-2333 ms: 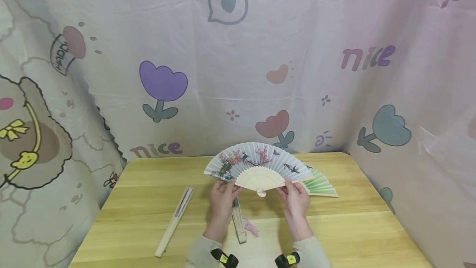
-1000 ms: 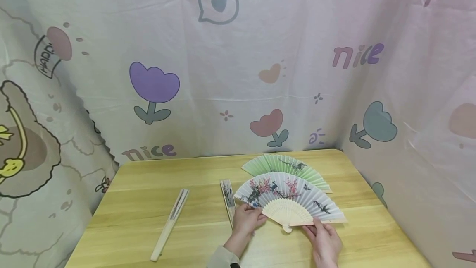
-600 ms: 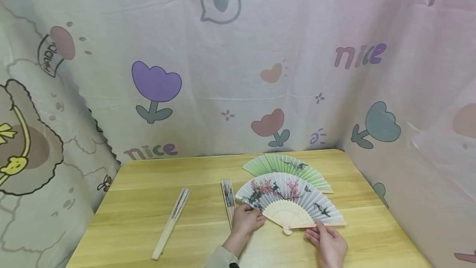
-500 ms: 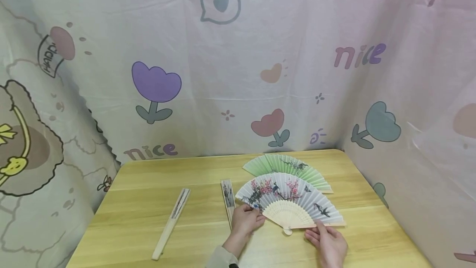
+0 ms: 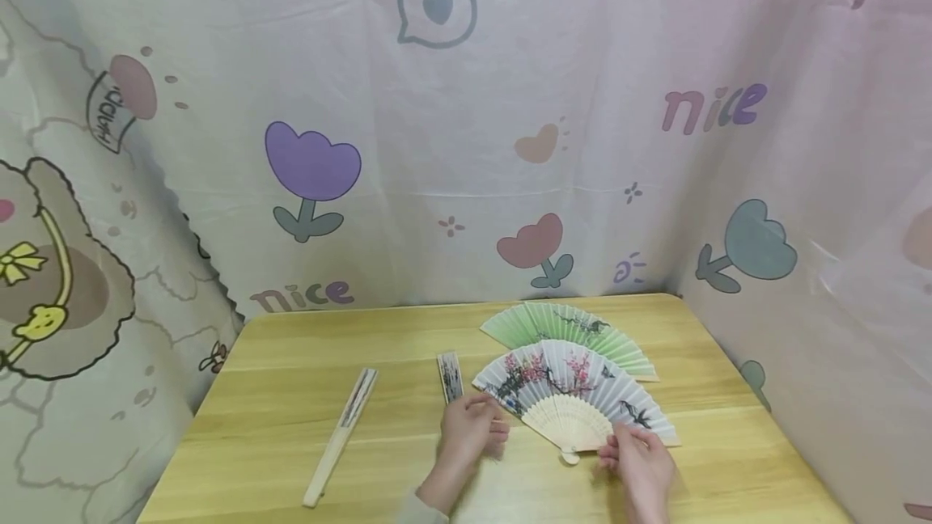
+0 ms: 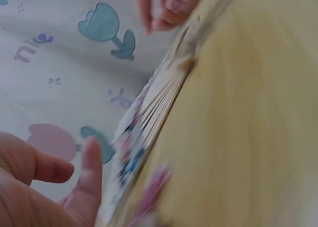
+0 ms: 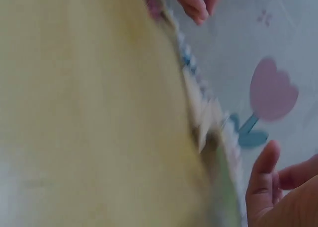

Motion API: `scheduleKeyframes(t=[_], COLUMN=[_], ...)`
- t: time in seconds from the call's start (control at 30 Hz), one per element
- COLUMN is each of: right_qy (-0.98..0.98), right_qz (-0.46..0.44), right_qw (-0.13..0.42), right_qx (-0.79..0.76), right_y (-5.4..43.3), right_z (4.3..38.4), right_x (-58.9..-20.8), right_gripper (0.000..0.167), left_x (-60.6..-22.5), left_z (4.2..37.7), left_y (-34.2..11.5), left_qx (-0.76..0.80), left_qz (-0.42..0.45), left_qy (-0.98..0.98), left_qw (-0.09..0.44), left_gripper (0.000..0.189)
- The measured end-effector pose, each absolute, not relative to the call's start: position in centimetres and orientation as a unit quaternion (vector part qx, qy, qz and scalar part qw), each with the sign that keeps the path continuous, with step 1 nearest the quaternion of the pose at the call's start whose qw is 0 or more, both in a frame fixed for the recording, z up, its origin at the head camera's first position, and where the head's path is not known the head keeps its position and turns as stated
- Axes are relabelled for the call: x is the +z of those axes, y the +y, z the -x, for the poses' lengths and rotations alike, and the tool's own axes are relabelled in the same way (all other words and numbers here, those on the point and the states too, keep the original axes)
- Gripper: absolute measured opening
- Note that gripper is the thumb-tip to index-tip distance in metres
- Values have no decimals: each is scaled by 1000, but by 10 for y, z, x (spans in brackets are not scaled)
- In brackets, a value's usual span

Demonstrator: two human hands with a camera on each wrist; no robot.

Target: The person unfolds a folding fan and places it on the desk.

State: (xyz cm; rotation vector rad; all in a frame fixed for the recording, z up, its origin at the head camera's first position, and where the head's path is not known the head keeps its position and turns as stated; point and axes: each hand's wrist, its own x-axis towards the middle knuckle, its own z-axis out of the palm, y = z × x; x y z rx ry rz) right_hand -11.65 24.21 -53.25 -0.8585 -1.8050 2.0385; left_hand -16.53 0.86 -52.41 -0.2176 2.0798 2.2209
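A white folding fan (image 5: 564,386) printed with pink blossoms and dark birds lies spread on the table. My left hand (image 5: 466,431) is beside its left edge and holds nothing; thumb and finger (image 6: 89,172) stand apart in the left wrist view. At the fan's lower right edge is my right hand (image 5: 642,463), its thumb (image 7: 263,175) and fingers parted with nothing pinched. Behind the white fan lies a spread green fan (image 5: 575,326), partly covered by it. A folded fan (image 5: 450,377) is partly hidden under my left hand. Farther left lies another folded fan (image 5: 341,437).
The wooden table (image 5: 291,354) ends at a patterned cloth (image 5: 437,144) that hangs behind it and along both sides. A blurred pink tassel (image 6: 154,187) shows in the left wrist view.
The white fan was lowered from the air onto the table in front of the green one. Since about half a second ago, both hands have let go of its edges and drawn slightly away.
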Motion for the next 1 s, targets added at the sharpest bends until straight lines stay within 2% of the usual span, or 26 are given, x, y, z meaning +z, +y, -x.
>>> scheduleKeyframes(t=[0.27, 0.43, 0.63, 0.8, 1.0], right_qy=[-730, -789, -833, -872, -881], right_qz=[182, 98, 15, -47, -73], right_qw=[89, 73, 71, 99, 95], right_qx=[653, 602, 549, 477, 458], right_y=[192, 160, 131, 110, 94], right_z=[141, 160, 182, 199, 209], right_x=[-508, -509, -509, -510, -513], right_gripper=[15, 12, 11, 9, 11], left_x=[-505, -503, -512, -520, -528], left_z=[183, 191, 192, 192, 196], left_y=[-35, -57, -69, -71, -70], left_qx=[598, 497, 400, 403, 405], left_qz=[17, 14, 8, 1, 17], left_qy=[798, 858, 910, 909, 910], left_qw=[-77, -126, -111, -102, -93], left_gripper=[26, 19, 17, 20, 20])
